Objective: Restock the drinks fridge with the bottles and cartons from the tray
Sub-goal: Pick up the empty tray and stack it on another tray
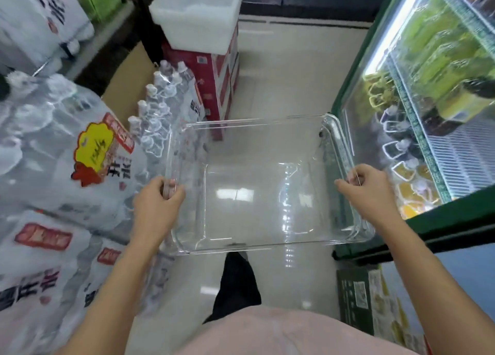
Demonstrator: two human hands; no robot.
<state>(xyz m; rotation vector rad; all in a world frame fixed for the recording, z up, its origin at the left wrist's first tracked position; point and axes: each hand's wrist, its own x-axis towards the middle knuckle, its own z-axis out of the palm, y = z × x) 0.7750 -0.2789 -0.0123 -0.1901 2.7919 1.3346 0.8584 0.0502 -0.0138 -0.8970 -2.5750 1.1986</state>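
I hold a clear plastic tray (257, 121) level in front of me above the floor, with nothing inside it. My left hand (156, 203) grips its left rim and my right hand (371, 191) grips its right rim. The drinks fridge (434, 215) stands open on my right, with a green frame and lit wire shelves. Green and yellow bottles (439, 57) lie on its shelves, and small cartons (399, 151) line the front of a lower shelf.
Shrink-wrapped packs of water bottles (67, 154) are stacked on my left, close to the tray. A white bin (198, 14) sits on red cartons (217, 87) ahead. A green box (359, 298) lies by the fridge base. A strip of tiled floor (289, 71) runs between them.
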